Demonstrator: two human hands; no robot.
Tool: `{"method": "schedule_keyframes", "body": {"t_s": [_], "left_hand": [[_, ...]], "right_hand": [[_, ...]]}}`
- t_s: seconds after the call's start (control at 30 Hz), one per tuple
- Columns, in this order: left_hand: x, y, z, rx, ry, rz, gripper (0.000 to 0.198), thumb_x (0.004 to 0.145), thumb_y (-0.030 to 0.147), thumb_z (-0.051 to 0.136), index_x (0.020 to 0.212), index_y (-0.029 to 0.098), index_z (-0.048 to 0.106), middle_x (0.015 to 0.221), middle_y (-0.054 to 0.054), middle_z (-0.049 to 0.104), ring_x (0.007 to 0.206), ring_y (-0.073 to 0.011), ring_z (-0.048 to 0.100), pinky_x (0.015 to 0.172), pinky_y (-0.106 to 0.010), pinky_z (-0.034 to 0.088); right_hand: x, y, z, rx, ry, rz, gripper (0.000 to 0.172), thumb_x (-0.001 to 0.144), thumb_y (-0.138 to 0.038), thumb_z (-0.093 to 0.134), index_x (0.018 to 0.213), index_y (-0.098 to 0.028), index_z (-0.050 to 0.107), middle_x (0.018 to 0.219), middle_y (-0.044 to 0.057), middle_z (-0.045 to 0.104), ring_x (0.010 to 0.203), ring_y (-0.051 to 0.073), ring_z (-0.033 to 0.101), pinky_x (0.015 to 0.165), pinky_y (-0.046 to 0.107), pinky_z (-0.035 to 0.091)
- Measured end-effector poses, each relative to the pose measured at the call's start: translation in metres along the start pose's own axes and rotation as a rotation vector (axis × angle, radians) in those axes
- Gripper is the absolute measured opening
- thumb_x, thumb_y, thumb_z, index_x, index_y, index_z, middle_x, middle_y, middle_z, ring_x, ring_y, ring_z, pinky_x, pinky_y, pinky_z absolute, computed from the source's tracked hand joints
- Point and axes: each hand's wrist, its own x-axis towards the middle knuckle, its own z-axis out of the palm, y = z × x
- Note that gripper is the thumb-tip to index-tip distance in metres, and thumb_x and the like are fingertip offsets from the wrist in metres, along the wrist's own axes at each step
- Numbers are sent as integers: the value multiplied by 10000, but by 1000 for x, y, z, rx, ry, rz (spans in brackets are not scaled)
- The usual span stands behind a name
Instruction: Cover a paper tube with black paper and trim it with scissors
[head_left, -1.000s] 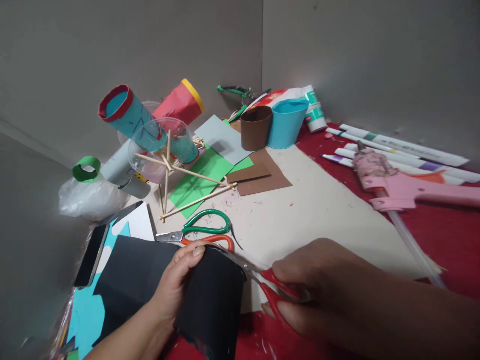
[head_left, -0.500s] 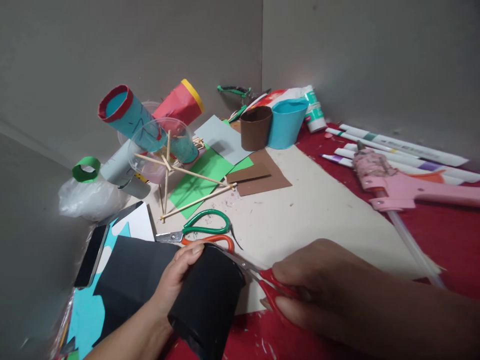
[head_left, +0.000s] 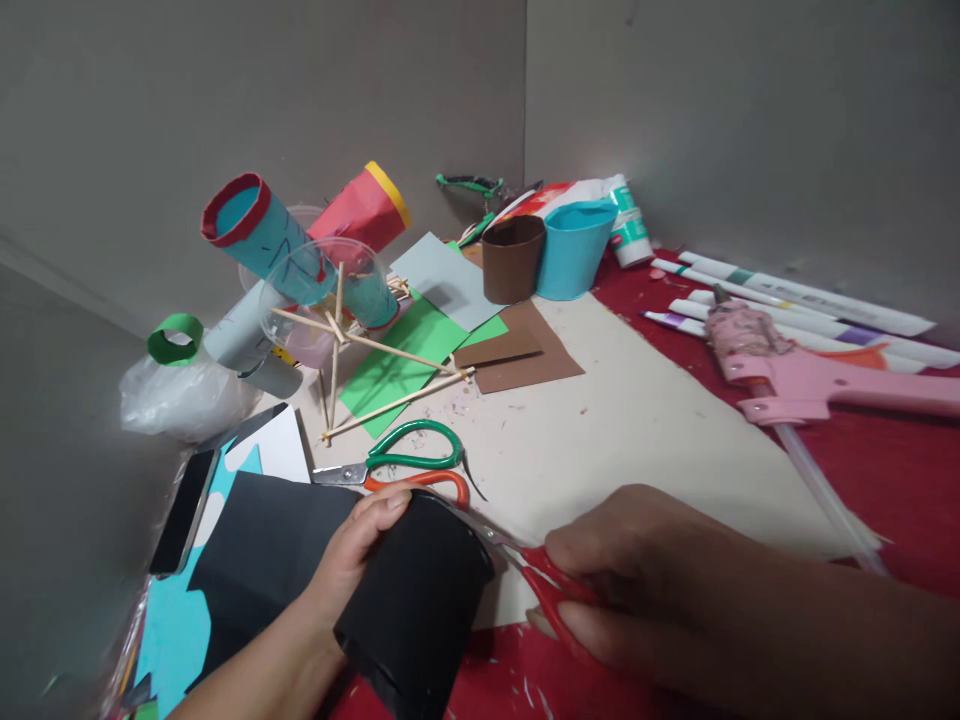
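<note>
Grey walls (head_left: 337, 90) enclose a pale, flat surface (head_left: 600, 460). Near its front edge, a black, paper-like tube (head_left: 416, 610) tilts in the left hand (head_left: 360, 545), thumb pressed at the upper rim, other fingers mostly hidden. It looks light, bendy and easily creased, so a gentle grip by the rim seems best. The right hand (head_left: 630, 570) has its fingers curled around red-handled metal scissors (head_left: 534, 555), blades at the rim. Beyond lie green-and-orange-handled scissors (head_left: 409, 463) and a pale wooden-stick frame (head_left: 397, 404).
</note>
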Motion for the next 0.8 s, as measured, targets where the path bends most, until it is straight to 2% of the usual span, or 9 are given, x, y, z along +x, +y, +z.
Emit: {"method": "schedule_keyframes", "body": {"t_s": [0.13,0.23,0.4,0.53,0.67,0.8], "left_hand": [[-3,11,15,59,7,2,387,589,511,891,766,181,795,772,-29,732,766,-187,640,773,-286,494],[-3,14,18,100,56,17,435,540,540,903,771,183,808,790,-33,740,818,-200,638,800,-283,483],[-1,11,13,75,113,-32,452,496,514,930,788,190,811,844,-42,761,884,-226,654,863,-309,484],[-2,12,13,62,60,-24,420,554,510,909,806,189,810,833,-43,757,854,-221,665,844,-309,491],[-4,16,19,116,-8,45,351,635,491,864,790,180,812,737,-30,728,701,-170,624,710,-268,473],[-7,17,22,176,-13,51,323,694,489,817,794,182,807,689,-31,715,617,-168,591,623,-270,440]], "right_hand": [[-1,2,2,-41,28,6,236,812,-129,526,631,-196,390,578,-81,424,548,78,361,506,227,267],[-2,1,1,-34,8,12,231,824,-139,513,632,-195,398,585,-76,432,554,80,369,507,230,266],[-2,-2,-1,-36,8,20,256,855,-133,477,627,-194,377,579,-76,415,552,81,347,501,234,260],[-2,-1,-1,-75,26,0,254,849,-113,483,628,-191,385,578,-79,440,553,78,368,515,236,269],[-1,-2,-1,-87,35,13,244,818,-123,518,620,-190,391,567,-80,440,540,75,362,505,236,261],[0,-4,-2,-104,25,43,222,808,-145,528,621,-191,417,563,-80,454,540,75,366,500,235,259]]}}
